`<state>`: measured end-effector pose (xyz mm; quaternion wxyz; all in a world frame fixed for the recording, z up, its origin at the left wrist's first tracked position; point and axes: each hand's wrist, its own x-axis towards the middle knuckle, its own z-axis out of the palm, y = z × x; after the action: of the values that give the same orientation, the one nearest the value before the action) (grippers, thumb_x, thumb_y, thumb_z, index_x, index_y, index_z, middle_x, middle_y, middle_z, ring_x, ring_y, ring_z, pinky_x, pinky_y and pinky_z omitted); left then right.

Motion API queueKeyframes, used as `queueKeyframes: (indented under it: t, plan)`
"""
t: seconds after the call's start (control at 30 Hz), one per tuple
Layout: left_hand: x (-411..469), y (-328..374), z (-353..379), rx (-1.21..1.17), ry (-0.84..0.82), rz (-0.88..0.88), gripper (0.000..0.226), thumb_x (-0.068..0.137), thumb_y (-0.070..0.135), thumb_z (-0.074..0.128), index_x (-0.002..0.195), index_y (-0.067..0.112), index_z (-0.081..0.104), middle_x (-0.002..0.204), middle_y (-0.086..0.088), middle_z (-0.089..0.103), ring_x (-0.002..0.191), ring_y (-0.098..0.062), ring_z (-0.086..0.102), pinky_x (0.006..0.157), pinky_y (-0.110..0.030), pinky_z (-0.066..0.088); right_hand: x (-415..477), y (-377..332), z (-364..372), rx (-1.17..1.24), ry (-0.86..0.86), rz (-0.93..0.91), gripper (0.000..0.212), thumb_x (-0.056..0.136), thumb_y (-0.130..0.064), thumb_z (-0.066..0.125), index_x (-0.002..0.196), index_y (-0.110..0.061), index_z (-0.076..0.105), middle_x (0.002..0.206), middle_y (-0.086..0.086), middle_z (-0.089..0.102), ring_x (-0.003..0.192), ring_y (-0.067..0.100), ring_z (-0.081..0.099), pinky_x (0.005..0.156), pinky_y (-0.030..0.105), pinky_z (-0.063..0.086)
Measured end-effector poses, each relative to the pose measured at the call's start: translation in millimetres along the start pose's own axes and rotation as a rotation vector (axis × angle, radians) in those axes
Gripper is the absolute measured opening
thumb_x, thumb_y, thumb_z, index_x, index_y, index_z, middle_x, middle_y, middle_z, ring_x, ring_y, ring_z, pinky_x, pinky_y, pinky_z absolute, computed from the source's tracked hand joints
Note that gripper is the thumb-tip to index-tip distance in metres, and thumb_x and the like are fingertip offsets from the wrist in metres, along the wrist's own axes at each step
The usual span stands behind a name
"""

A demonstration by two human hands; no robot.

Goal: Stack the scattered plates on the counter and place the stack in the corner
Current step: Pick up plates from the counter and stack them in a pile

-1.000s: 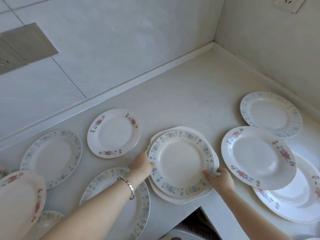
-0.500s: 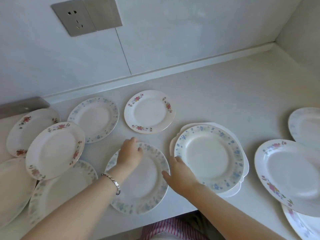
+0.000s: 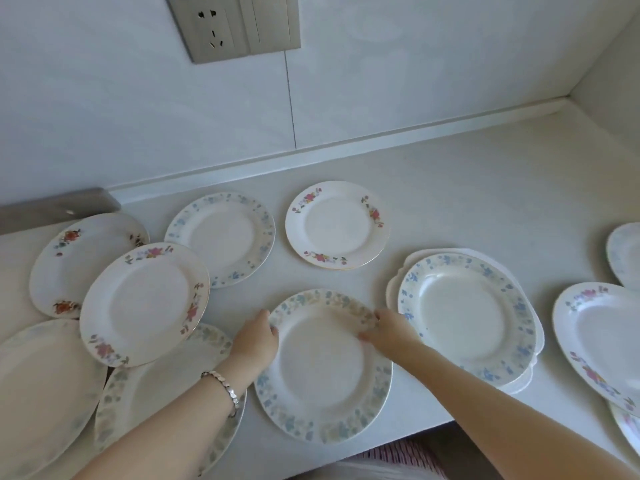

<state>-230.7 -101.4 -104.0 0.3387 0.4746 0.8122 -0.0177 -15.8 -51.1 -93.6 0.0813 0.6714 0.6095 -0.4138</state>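
Observation:
A plate with a pale blue flower rim lies near the counter's front edge. My left hand grips its left rim and my right hand holds its upper right rim. Just right of it, a blue-rimmed plate sits on a white scalloped plate as a small stack. The counter's corner is at the far right back, bare of plates.
Loose plates lie around: a pink-flower one and a blue-rimmed one behind, several overlapping at the left, others at the right edge. A wall socket is above. The counter's front edge is close.
Both hands have left the two-plate stack and moved left to the blue-flower plate, now holding its rim on either side. The view has swung left.

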Motion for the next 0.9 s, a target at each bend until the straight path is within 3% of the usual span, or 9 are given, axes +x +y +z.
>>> queueKeyframes:
  t: [0.1, 0.17, 0.3, 0.37, 0.43, 0.53, 0.63, 0.73, 0.9]
  plan:
    - [-3, 4, -4, -0.097, 0.002, 0.064, 0.013, 0.095, 0.015, 0.038, 0.084, 0.013, 0.045, 0.089, -0.014, 0.061, 0.097, -0.037, 0.058, 0.073, -0.036, 0.041, -9, 8, -8, 0.117, 0.085, -0.039, 0.018, 0.080, -0.030, 0.065, 0.083, -0.018, 0.052, 0.083, -0.001, 0.056, 0.078, 0.020, 0.055, 0.061, 0.027, 0.042]
    - [-6, 17, -12, -0.188, 0.011, 0.082, 0.024, 0.094, 0.019, 0.041, 0.071, 0.019, 0.035, 0.069, -0.002, 0.050, 0.081, -0.032, 0.055, 0.062, -0.031, 0.034, -17, 16, -25, 0.199, 0.177, -0.036, 0.016, 0.079, -0.028, 0.067, 0.076, -0.021, 0.053, 0.074, -0.006, 0.055, 0.075, 0.019, 0.055, 0.060, 0.027, 0.042]
    - [-4, 67, -19, -0.552, -0.061, -0.013, 0.023, 0.088, 0.027, 0.056, 0.072, 0.011, 0.058, 0.078, -0.011, 0.059, 0.072, -0.024, 0.056, 0.067, -0.026, 0.040, -27, 47, -72, 0.380, 0.367, 0.013, 0.010, 0.079, -0.023, 0.070, 0.077, -0.016, 0.063, 0.069, -0.004, 0.061, 0.066, 0.018, 0.057, 0.059, 0.031, 0.047]
    - [-7, 98, -14, -0.819, -0.282, -0.122, 0.016, 0.087, 0.023, 0.058, 0.075, 0.012, 0.060, 0.085, -0.011, 0.060, 0.073, -0.022, 0.055, 0.070, -0.028, 0.043, -28, 70, -94, 0.385, 0.419, 0.063, 0.011, 0.079, -0.025, 0.070, 0.083, -0.017, 0.065, 0.069, -0.006, 0.062, 0.063, 0.013, 0.056, 0.054, 0.026, 0.044]
    - [-11, 126, 1, -0.904, -0.460, -0.166, 0.008, 0.089, 0.022, 0.053, 0.087, 0.015, 0.058, 0.090, -0.008, 0.059, 0.075, -0.021, 0.054, 0.073, -0.031, 0.045, -23, 94, -111, 0.380, 0.446, 0.127, 0.014, 0.077, -0.026, 0.072, 0.088, -0.018, 0.066, 0.070, -0.006, 0.062, 0.063, 0.015, 0.057, 0.056, 0.027, 0.045]
    - [-17, 164, 25, -0.839, -0.466, -0.121, 0.031, 0.082, 0.031, 0.055, 0.110, 0.018, 0.056, 0.114, -0.007, 0.061, 0.101, -0.026, 0.059, 0.093, -0.040, 0.048, -12, 126, -126, 0.419, 0.452, 0.206, 0.022, 0.076, -0.022, 0.074, 0.095, -0.013, 0.068, 0.073, 0.001, 0.062, 0.066, 0.024, 0.057, 0.063, 0.029, 0.046]
    - [-23, 194, 41, -0.765, -0.399, -0.075, 0.061, 0.071, 0.036, 0.054, 0.129, 0.019, 0.049, 0.128, -0.008, 0.057, 0.114, -0.029, 0.056, 0.096, -0.037, 0.048, -2, 150, -131, 0.385, 0.467, 0.248, 0.024, 0.078, -0.022, 0.071, 0.099, -0.012, 0.068, 0.079, 0.005, 0.063, 0.071, 0.025, 0.057, 0.060, 0.027, 0.043]
    - [-28, 215, 48, -0.632, -0.315, -0.049, 0.064, 0.076, 0.029, 0.051, 0.137, 0.018, 0.040, 0.138, -0.006, 0.050, 0.123, -0.030, 0.050, 0.100, -0.034, 0.044, 5, 166, -134, 0.399, 0.492, 0.247, 0.021, 0.079, -0.020, 0.069, 0.096, -0.008, 0.070, 0.076, 0.008, 0.063, 0.071, 0.026, 0.056, 0.064, 0.030, 0.046]
    - [-32, 241, 60, -0.322, -0.260, -0.103, 0.069, 0.088, 0.022, 0.045, 0.147, 0.008, 0.012, 0.149, -0.016, 0.015, 0.134, -0.033, 0.022, 0.105, -0.036, 0.033, 19, 176, -127, 0.395, 0.517, 0.265, 0.023, 0.077, -0.032, 0.066, 0.093, -0.016, 0.070, 0.093, 0.011, 0.067, 0.076, 0.027, 0.060, 0.060, 0.028, 0.043]
